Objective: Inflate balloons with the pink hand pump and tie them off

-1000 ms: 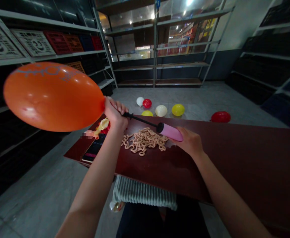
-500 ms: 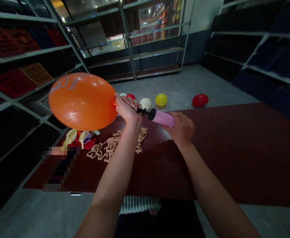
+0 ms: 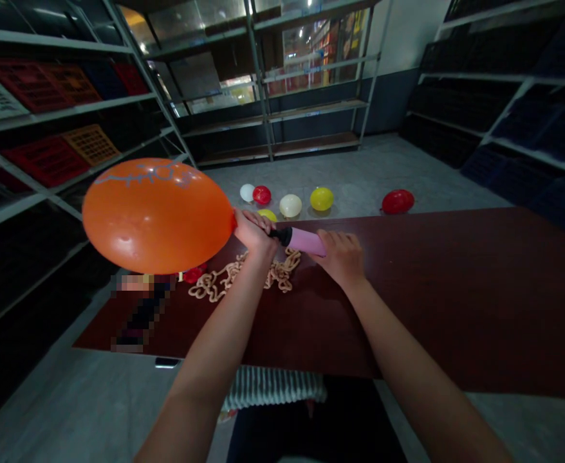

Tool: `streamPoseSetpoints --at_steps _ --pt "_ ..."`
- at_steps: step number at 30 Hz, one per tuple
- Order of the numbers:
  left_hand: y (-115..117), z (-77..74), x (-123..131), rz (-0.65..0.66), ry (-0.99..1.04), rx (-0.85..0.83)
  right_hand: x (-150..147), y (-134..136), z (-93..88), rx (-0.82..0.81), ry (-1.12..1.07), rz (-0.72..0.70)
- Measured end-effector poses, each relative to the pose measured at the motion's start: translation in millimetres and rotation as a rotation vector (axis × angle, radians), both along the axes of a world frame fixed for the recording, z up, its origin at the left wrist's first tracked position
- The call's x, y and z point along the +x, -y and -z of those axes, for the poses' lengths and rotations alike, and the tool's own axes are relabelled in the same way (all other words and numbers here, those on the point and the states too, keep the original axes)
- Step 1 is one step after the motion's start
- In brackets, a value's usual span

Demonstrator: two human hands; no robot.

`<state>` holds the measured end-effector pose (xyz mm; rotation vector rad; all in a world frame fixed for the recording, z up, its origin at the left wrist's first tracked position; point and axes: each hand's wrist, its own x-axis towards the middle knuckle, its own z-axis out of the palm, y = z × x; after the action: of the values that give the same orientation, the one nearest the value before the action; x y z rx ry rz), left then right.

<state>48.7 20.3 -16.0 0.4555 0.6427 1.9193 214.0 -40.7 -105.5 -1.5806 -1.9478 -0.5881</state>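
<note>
A large inflated orange balloon [image 3: 157,218] with blue printing stretches out to the left of my left hand [image 3: 254,229]. My left hand is closed round the balloon's neck and the black end of a hand pump; the join itself is hidden by the fingers. The pump's pink barrel [image 3: 306,242] lies in the grip of my right hand [image 3: 343,257], its far end covered by the palm. Below my left forearm, a tangle of beige cord-like strands [image 3: 210,286] rests on the table. Deflated red balloons [image 3: 194,274] show partly under the orange one.
The dark red-brown table [image 3: 456,289] spans the front. Beyond it on the floor lie a red balloon [image 3: 398,201], a yellow balloon [image 3: 322,199], a cream balloon [image 3: 291,206] and several others. Shelves with crates [image 3: 36,83] stand left, more shelving [image 3: 311,116] behind and right. A pixelated patch covers something at left.
The pump has shortened: my right hand and the pink barrel moved left toward my left hand, and less black rod shows. The view shifted slightly, and the orange balloon looks somewhat larger.
</note>
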Motion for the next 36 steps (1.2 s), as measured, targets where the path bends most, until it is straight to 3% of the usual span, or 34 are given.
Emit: streamPoseSetpoints --at_steps 10,17,30,36 --pt "-9 13.1 -91 0.038 0.077 0.044 -5 -2 3.2 -0.04 0.143 0.018" --pt "-8 17.4 -127 -0.037 0.096 -0.029 1 -5 3.7 -0.066 0.135 0.024" --pt "10 -5.0 -123 -0.091 0.032 -0.013 -15 4 -9.9 -0.106 0.115 0.008" --pt "25 -7.7 -82 0.044 -0.009 0.064 -31 12 -10.9 -0.083 0.088 -0.055"
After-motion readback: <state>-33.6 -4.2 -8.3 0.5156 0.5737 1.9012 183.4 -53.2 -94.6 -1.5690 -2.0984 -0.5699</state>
